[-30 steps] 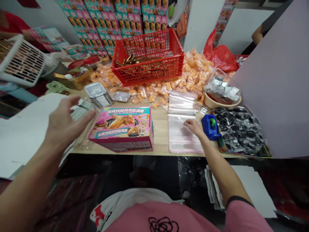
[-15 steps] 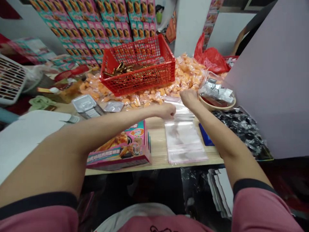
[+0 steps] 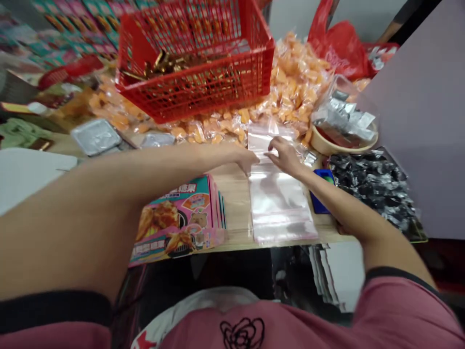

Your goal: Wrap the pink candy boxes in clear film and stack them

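Clear plastic bags [image 3: 281, 201] lie in a flat stack on the wooden table, reaching from its front edge back to the orange packets. My left hand [image 3: 247, 160] is at the left edge of the bags, fingers pinched together; whatever is between them is too small to make out. Over the upper part of the stack is my right hand [image 3: 284, 154], its thumb and index finger apart and nothing visible between them. Left of the bags, pink and teal printed boxes [image 3: 181, 218] sit stacked at the table edge.
A red basket [image 3: 203, 87] of gold-coloured pieces stands behind, among orange wrapped packets [image 3: 294, 77]. To the right are a round tub [image 3: 319, 143] with silver packets, a blue object [image 3: 319, 203] and black wrapped items [image 3: 374, 189]. Silver trays [image 3: 96, 137] lie left.
The view has shifted closer to the table. My right hand has come down over the bags, and its fingers have opened from a closed shape. My left hand remains by the bags' left edge.
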`<state>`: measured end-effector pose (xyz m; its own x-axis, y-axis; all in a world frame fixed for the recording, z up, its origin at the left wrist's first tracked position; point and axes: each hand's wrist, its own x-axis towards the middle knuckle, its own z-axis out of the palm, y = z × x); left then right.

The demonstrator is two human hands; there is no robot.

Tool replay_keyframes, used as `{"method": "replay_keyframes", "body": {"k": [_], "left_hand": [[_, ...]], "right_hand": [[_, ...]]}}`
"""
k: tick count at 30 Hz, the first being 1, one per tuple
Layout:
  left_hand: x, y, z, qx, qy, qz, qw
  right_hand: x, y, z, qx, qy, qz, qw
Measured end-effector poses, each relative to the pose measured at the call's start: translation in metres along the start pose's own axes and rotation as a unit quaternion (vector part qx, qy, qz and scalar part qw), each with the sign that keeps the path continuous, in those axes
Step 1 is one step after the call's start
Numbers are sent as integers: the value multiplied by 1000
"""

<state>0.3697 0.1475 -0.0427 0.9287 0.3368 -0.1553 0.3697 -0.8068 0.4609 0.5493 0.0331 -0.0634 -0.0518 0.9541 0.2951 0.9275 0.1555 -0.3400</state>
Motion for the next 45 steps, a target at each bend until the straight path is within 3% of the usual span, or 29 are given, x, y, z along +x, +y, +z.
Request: {"method": "replay_keyframes", "body": {"k": [3, 6, 9, 11, 14, 16, 18, 20, 22, 24, 26, 28, 30, 31, 32, 34, 36, 38, 40, 42, 45], "left_hand": [[6, -7, -2, 29, -170, 22, 985], [11, -3, -8, 42, -194, 29, 980], [12, 9, -19, 108, -209, 21, 972], [9, 20, -32, 166, -207, 16, 964], [0, 38, -58, 256, -164, -22, 952], [-7, 50, -73, 291, -142, -53, 945], [-14, 61, -79, 291, -150, -52, 943], [-17, 69, -75, 274, -170, -14, 946], [-15, 69, -62, 257, -179, 61, 948], [-5, 59, -47, 250, -182, 127, 943], [10, 42, -34, 252, -191, 131, 939], [26, 21, -28, 239, -207, 80, 945], [38, 2, -28, 203, -224, 35, 953], [41, -5, -29, 183, -233, 26, 955], [43, -10, -30, 166, -242, 22, 956], [43, -15, -33, 143, -250, 18, 957], [41, -14, -35, 125, -243, 18, 962], [39, -10, -38, 120, -230, 7, 966], [36, -3, -43, 128, -235, 2, 964], [32, 3, -51, 149, -239, 9, 959], [21, 13, -67, 231, -219, 8, 948]], "right_hand": [[-74, -2, 5, 19, -170, 7, 985], [-118, -3, 17, -8, -227, 54, 972], [-121, 0, 20, 47, -242, 33, 969], [-103, 7, 9, 84, -274, 21, 958], [-53, 24, -24, 89, -308, 8, 947], [-9, 38, -45, 49, -274, 4, 960], [36, 51, -54, -70, -167, 13, 983], [78, 61, -48, -169, -83, 23, 982], [110, 69, -29, -207, -48, 19, 977], [130, 72, -8, -199, -41, 36, 978], [136, 70, 4, -175, -10, 80, 981], [122, 58, 4, -143, 71, 112, 981], [86, 37, -3, -98, 158, 99, 978], [61, 25, -6, -72, 171, 81, 979], [31, 12, -8, -47, 154, 50, 986], [-32, -10, -4, 1, 16, -39, 999], [-87, -24, 9, -2, -103, -36, 994], [-121, -27, 24, -25, -166, 7, 986], [-132, -23, 34, -8, -193, 27, 981], [-124, -13, 32, 62, -222, 17, 973], [-89, 6, 4, 165, -307, 3, 937]]}}
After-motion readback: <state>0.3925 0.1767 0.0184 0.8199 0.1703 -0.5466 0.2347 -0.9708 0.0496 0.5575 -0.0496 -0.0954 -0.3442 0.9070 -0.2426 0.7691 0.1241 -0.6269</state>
